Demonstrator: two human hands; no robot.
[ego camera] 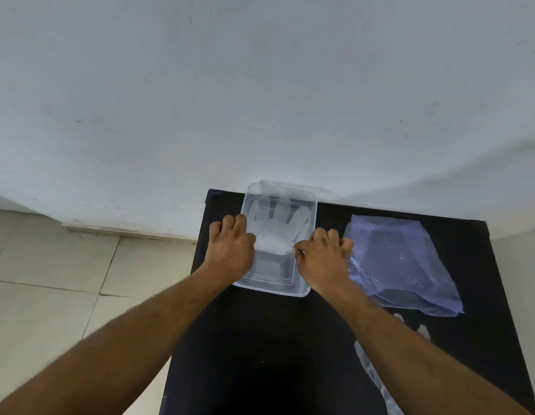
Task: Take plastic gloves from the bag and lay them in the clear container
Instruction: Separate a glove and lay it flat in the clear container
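A clear rectangular container (270, 287) stands on the black table (260, 354) near the wall. Inside it lies a clear plastic glove (278, 223), flat, fingers pointing to the far end. My left hand (230, 250) rests over the container's left rim, fingers curled, its thumb side at the glove's cuff. My right hand (323, 256) is at the right rim, thumb and forefinger pinching the cuff's edge. To the right lies the bluish plastic bag (404, 265), flattened on the table.
The container's lid (293, 187) leans behind it against the white wall. Another strip of clear plastic (371, 372) lies on the table under my right forearm. The table's left edge drops to a tiled floor (51, 280).
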